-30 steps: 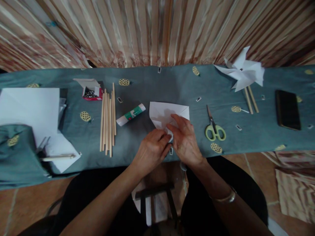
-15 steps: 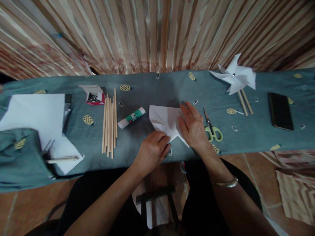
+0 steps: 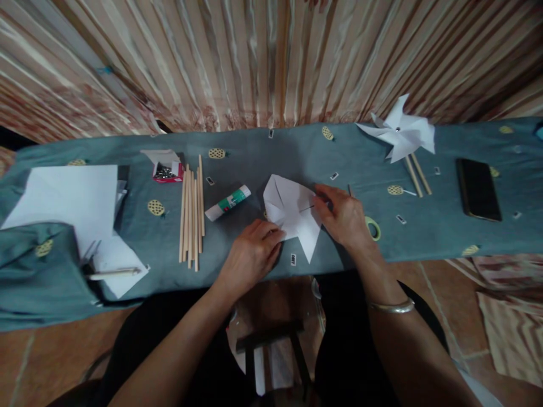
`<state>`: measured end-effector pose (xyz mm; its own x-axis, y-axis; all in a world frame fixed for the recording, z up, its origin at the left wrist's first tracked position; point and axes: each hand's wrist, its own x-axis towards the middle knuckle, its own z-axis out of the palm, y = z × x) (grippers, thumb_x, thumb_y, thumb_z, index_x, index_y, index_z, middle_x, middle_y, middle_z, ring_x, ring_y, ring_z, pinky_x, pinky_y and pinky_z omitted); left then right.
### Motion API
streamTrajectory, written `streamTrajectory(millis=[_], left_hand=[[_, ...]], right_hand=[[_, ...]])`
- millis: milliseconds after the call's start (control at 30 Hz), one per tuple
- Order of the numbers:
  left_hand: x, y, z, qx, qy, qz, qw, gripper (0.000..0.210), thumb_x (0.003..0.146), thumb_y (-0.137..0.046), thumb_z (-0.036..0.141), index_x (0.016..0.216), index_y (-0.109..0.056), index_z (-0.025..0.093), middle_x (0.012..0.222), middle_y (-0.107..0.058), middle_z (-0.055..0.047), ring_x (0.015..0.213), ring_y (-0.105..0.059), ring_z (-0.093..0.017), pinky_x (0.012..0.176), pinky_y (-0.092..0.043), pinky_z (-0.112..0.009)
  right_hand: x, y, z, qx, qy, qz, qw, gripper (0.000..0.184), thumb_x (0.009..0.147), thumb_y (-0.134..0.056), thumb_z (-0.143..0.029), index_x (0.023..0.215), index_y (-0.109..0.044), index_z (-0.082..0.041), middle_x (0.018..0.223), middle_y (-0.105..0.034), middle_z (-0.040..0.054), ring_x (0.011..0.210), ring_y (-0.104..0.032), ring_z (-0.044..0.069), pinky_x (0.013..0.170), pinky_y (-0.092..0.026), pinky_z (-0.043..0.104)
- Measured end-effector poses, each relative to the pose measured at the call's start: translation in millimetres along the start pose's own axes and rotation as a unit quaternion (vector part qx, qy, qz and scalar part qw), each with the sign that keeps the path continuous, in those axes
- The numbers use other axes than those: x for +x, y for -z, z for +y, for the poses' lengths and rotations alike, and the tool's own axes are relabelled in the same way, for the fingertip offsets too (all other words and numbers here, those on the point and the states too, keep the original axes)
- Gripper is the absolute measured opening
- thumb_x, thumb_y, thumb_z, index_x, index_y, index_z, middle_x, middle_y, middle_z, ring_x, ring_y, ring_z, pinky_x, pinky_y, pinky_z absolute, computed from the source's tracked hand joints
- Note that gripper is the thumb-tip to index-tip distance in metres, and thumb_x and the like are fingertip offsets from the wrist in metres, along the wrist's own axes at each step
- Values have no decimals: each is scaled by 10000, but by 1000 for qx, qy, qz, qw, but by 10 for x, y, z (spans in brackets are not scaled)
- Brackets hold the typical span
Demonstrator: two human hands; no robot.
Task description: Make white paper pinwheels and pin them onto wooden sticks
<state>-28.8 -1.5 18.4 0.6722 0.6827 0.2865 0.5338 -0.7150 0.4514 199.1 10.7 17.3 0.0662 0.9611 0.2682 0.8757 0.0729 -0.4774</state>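
White paper, on cloth between both hands, has turned since a second ago; one point now faces the wearer. Left hand pinches its near-left corner; right hand touches its right edge, grip unclear.

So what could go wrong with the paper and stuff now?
The right hand partly hides the green-handled scissors, so it might bump them. The white paper, which the left hand touches too, could crease if pulled. The small red box is open, so a knock might spill its shiny metal bits.
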Motion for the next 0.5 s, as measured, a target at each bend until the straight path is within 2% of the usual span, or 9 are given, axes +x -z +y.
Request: streamTrajectory(millis=[200, 333, 500], left_hand=[[28, 36, -131, 39, -3, 22, 999, 186, 888, -528, 86, 1002, -661, 149, 1022, -655, -94, 912, -590, -221, 801, -544, -375], [73, 33, -186, 55, -4, 37, 998, 233, 862, -523, 50, 1012, -672, 146, 1048, -660, -103, 921, -592, -232, 808, -542, -395], [114, 63, -271, 81, 15, 41, 996, 306, 844, -486, 20, 1034, -682, 159, 1100, -650, -114, 1028, -574, -265, 882, -523, -450]], right_hand=[[-59, 35, 50, 0, 24, 5, 1000, 350, 913, -506, -327, 1151, -689, -147, 1152, -719, 149, 1108, -635, 318, 1016, -452, 521], [-85, 86, 43, 6, -9, -4, 1000, 345, 904, -530, -324, 1154, -692, -148, 1033, -748, 129, 982, -674, 299, 939, -502, 478], [-153, 149, 54, 14, -44, -8, 999, 288, 877, -570, -344, 1080, -721, -207, 876, -755, 74, 832, -697, 269, 806, -545, 408]])
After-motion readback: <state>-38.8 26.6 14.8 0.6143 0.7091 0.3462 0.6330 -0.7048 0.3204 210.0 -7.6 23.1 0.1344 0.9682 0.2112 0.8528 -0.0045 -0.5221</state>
